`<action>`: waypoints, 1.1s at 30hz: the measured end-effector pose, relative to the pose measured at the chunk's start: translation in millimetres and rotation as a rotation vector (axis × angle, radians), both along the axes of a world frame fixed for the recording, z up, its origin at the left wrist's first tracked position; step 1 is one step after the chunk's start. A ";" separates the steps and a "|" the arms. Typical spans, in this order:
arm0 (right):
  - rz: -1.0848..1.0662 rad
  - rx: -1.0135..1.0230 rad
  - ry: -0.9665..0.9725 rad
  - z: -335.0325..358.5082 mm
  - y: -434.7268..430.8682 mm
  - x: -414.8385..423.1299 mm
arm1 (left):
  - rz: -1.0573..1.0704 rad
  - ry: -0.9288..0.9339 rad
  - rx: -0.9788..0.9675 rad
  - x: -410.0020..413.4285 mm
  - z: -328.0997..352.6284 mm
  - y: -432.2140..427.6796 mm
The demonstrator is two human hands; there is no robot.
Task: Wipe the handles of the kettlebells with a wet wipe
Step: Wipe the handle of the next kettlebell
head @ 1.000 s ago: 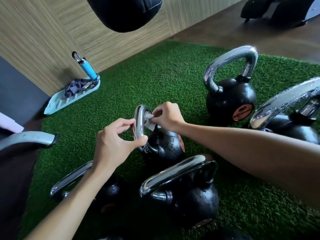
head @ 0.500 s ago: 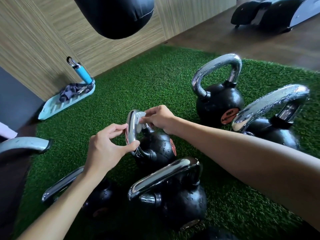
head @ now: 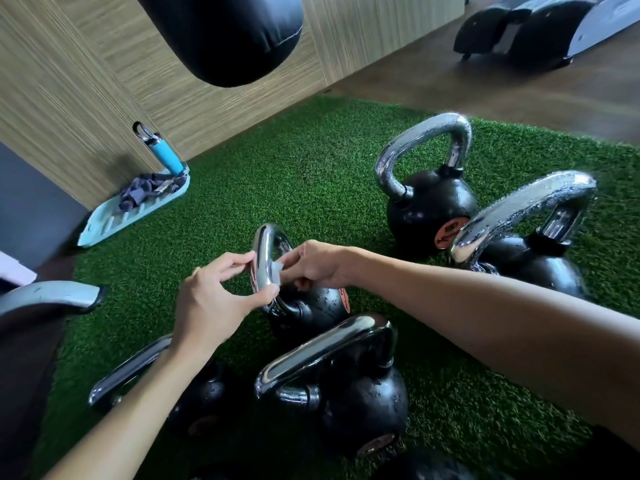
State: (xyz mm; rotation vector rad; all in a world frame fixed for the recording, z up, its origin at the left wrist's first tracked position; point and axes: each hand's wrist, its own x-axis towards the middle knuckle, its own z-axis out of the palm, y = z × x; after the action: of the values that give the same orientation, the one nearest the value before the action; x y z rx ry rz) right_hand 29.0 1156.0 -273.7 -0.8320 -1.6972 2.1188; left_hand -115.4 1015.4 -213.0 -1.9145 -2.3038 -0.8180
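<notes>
Small black kettlebell (head: 311, 306) upright on coarse green turf (head: 277, 168), its smooth chrome loop handle (head: 264, 251) arching upward; left hand (head: 207, 303) pinches the handle; right hand (head: 313, 265) pinches a thin white wet wipe (head: 277, 271) against it.

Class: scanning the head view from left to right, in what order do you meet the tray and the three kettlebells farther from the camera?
Teal tray → kettlebell being wiped → kettlebell with the upright handle → kettlebell with the wet, tilted handle.
</notes>
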 end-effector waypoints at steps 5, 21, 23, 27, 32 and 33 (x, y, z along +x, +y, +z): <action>0.170 0.371 -0.086 1.7 0.7 9.3 | -0.007 -0.006 -0.008 0.1 1.0 -1.0; 0.132 0.473 -0.100 -10.2 -3.2 9.5 | 0.003 0.065 -0.040 17.6 3.5 -6.1; 0.098 0.465 -0.083 -11.6 -5.7 11.8 | -0.005 0.052 -0.046 16.8 2.8 -6.4; 0.062 0.718 -0.234 -11.2 -8.9 18.9 | 0.057 0.029 -0.069 22.7 1.8 -5.6; -0.346 0.672 -0.214 2.0 7.3 23.7 | 0.197 -0.053 -0.065 45.9 -1.0 0.1; -0.423 0.646 -0.184 4.2 12.2 25.6 | 0.206 -0.056 -0.052 48.8 -1.7 0.6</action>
State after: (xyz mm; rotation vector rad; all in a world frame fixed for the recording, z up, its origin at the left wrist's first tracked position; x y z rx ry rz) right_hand 54.6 1168.2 -269.6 -1.0664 -1.9124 1.1445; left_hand -66.6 1016.1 -214.7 -1.6554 -2.5247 -0.8066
